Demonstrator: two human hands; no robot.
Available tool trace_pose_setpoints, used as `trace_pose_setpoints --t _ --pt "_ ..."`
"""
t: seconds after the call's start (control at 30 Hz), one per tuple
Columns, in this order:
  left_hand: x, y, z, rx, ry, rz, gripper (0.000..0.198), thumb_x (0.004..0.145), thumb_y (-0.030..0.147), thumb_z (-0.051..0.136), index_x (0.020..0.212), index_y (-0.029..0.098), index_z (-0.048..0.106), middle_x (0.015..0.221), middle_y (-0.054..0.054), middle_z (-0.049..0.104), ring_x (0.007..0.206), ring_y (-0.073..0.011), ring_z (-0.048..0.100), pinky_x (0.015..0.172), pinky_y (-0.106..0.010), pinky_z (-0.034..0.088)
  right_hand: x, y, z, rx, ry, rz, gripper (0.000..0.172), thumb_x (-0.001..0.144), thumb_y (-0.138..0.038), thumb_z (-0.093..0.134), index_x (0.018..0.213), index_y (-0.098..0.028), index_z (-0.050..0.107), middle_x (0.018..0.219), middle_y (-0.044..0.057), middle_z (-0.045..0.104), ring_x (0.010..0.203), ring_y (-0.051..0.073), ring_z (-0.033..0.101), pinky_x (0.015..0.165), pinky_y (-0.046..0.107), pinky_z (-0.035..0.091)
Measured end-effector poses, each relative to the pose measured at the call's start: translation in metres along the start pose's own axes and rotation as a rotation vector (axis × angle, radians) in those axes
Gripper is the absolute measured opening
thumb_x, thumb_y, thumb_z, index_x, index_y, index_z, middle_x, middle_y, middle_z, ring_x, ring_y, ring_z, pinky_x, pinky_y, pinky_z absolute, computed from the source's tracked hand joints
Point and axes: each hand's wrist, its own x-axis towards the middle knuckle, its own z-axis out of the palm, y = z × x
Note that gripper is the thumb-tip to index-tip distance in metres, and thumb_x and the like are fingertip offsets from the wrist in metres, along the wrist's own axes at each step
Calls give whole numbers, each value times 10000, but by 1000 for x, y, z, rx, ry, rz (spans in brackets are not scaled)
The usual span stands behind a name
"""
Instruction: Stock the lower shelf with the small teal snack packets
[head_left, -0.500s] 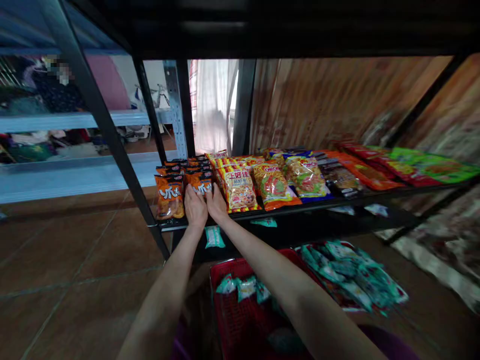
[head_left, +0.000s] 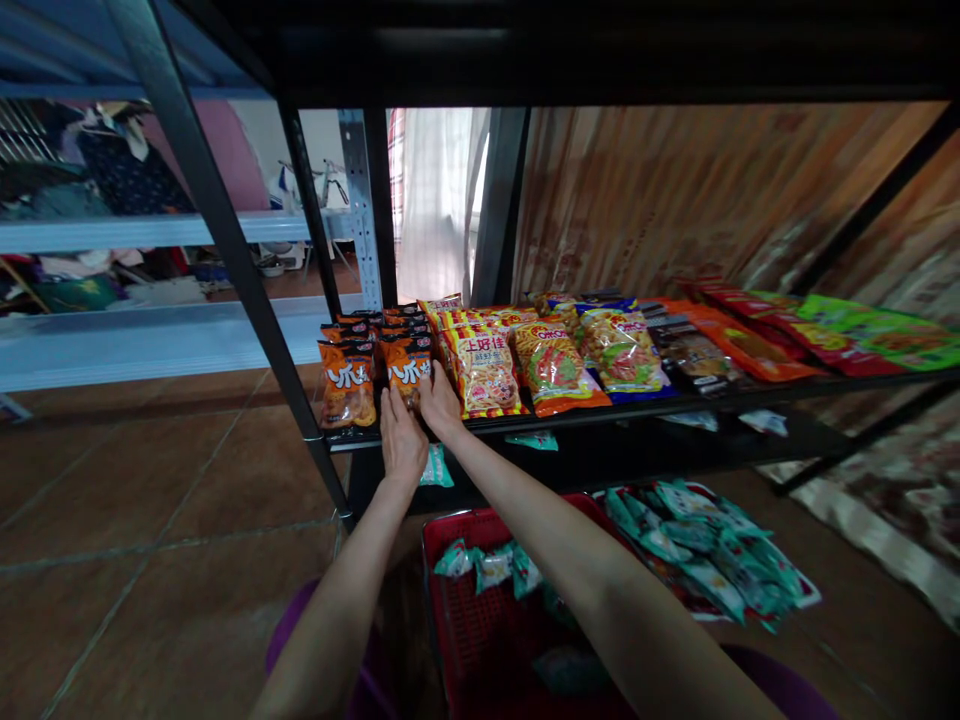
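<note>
An orange-and-black snack bag (head_left: 405, 362) stands upright at the shelf front. My left hand (head_left: 403, 440) lies with stretched fingers against its lower front. My right hand (head_left: 441, 405) is at its right edge, thumb towards the front, the other fingers partly hidden between it and the neighbouring bag. Left of it stands a matching snack bag (head_left: 347, 385), with more of the same kind behind. To the right is a yellow-and-red snack bag (head_left: 486, 372), close to my right hand.
Noodle-like snack bags (head_left: 556, 366) and flat colourful packets (head_left: 862, 330) continue along the black shelf (head_left: 645, 408). Below, a red basket (head_left: 480, 610) holds several green packets, beside a tray heaped with green packets (head_left: 697, 545). A black post (head_left: 225, 230) rises at the left.
My left hand has slid down the front of the orange bag, uncovering more of its print. My right hand stays at the bag's right edge. The view has shifted slightly.
</note>
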Motion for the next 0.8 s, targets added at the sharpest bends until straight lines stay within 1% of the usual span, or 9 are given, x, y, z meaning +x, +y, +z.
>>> trace_pose_setpoints --t 0.17,0.27,0.37,0.47,0.57,0.67,0.8 --pt "9 -2 -3 -38 -32 -8 531 869 133 325 1387 27 274 1414 -255 367 1342 -261 333 1070 -418 333 1 7 2 26 0 -23 550 910 -377 289 1394 -119 325 1379 144 461 1268 250 444 1071 428 316" --pt "10 -6 -2 -48 -14 7 536 854 115 339 1382 36 282 1403 -242 390 1334 -255 347 1065 -417 345 1 10 3 39 21 -40 545 911 -389 289 1388 -130 332 1366 140 474 1262 246 449 1065 429 323" --pt "8 -12 2 -29 31 60 540 849 95 329 1381 25 273 1418 -252 362 1358 -255 301 1086 -432 314 0 11 4 32 29 -39 560 910 -392 286 1393 -111 320 1388 152 447 1285 249 423 1079 432 303" --pt "6 -17 6 -5 78 132 540 853 87 324 1388 37 261 1442 -255 322 1385 -259 233 1104 -474 271 -3 9 5 1 42 -52 576 905 -385 294 1397 -86 311 1415 166 408 1308 252 395 1090 424 289" --pt "2 -20 8 19 111 200 533 853 68 310 1385 49 272 1444 -252 321 1394 -257 201 1111 -496 247 -6 6 5 -29 60 -89 563 899 -365 317 1392 -94 324 1410 161 416 1305 249 398 1088 425 294" --pt "-4 -20 6 37 124 257 535 840 39 303 1374 35 292 1440 -258 323 1399 -255 181 1117 -486 243 -8 6 5 -34 76 -130 566 892 -364 330 1391 -96 325 1419 158 403 1312 248 386 1091 431 291" --pt "-24 -18 -2 -2 120 336 585 817 9 318 1395 91 283 1474 -206 293 1409 -237 148 1122 -485 240 -10 9 4 -28 84 -167 573 894 -369 320 1389 -82 321 1429 160 388 1331 243 357 1110 425 261"
